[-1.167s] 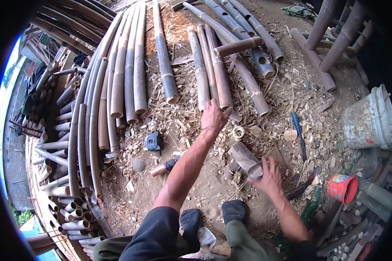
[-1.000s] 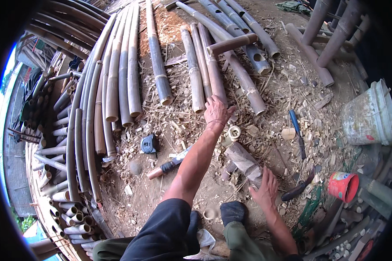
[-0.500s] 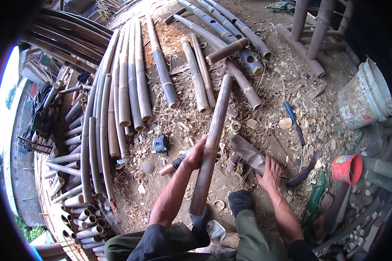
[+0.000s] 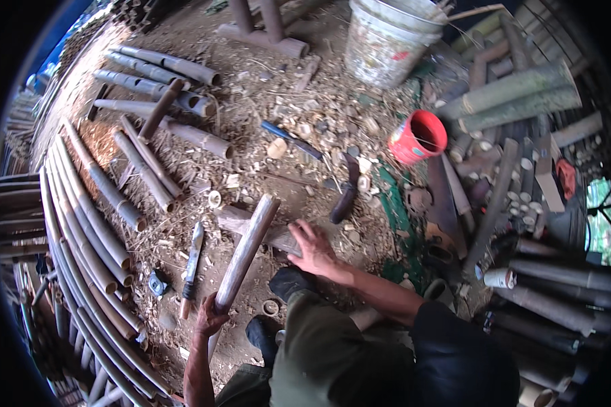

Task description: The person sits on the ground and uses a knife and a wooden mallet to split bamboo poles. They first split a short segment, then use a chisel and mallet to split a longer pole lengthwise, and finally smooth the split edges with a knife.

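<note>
Clearly, in the head view, the step in hand was setting a length of bamboo onto a rest: the left hand (image 4: 209, 317) was wrapped around the near end of the bamboo pole (image 4: 243, 252), whose far end lay tilted across the wooden block (image 4: 273, 234) on the ground. The right hand (image 4: 313, 245) lay with fingers spread on that block, pressing it down just beside the pole. By my judgement the next move called for the pole to be steadied on the block and a cutting tool to be taken up; the machete (image 4: 191, 268) lay on the dirt just to the left of the pole, within reach of the left hand. Open room was narrow. A row of long bamboo poles (image 4: 88, 224) curved along the left edge, shorter cut pieces (image 4: 149, 163) lay ahead, and a dark curved tool (image 4: 345, 193) and blue-handled tool (image 4: 288, 139) sat beyond the block. To the right stood a red bucket (image 4: 417, 137) and a white bucket (image 4: 387, 41), well apart from the hands, with more stacked bamboo beyond them.
</note>
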A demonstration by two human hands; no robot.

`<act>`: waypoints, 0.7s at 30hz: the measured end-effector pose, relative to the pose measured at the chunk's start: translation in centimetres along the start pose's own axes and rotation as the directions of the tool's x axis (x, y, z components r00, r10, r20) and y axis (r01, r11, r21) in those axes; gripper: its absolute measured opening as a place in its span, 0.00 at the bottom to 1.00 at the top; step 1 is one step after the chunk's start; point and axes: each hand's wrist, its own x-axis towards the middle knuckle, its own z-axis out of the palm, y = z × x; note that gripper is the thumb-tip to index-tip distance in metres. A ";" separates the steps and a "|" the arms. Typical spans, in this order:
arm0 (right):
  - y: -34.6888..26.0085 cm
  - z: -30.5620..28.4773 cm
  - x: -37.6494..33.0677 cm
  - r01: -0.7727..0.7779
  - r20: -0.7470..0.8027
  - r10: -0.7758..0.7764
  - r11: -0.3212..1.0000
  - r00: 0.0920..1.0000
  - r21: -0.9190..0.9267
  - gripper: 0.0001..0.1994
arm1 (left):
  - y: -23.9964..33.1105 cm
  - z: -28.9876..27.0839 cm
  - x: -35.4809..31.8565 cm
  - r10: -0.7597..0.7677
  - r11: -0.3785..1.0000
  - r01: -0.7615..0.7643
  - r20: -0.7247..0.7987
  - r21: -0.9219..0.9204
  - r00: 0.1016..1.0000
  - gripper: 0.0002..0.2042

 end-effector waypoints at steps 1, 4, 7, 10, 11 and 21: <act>1.6 -0.7 -1.5 0.027 -0.179 -0.017 0.998 0.984 0.054 0.39 | -0.6 0.1 -0.3 -0.067 0.995 0.069 0.039 -0.065 0.997 0.40; 9.2 -6.2 -9.3 -0.160 -0.570 0.139 0.987 0.810 0.013 0.30 | -3.4 1.0 0.4 -0.213 0.975 0.219 0.135 -0.036 0.968 0.38; 16.5 -11.7 -18.6 -0.492 -0.436 0.362 0.839 0.824 -0.232 0.20 | -4.6 0.2 2.1 -0.229 0.938 0.160 0.205 0.307 0.952 0.40; 20.3 -11.1 -27.2 -0.463 -0.233 0.405 0.692 0.884 -0.554 0.39 | 1.6 0.6 4.9 -0.252 0.923 0.194 0.143 0.331 0.957 0.49; 20.0 -10.7 -27.1 -0.389 -0.227 0.317 0.702 0.921 -0.596 0.43 | 3.7 1.0 5.3 -0.205 0.947 0.189 0.035 0.260 0.978 0.49; 21.6 -17.7 -28.8 -0.421 -0.325 0.271 0.651 0.906 -0.632 0.50 | 8.6 4.0 8.5 -0.170 0.980 0.174 -0.044 0.098 0.984 0.37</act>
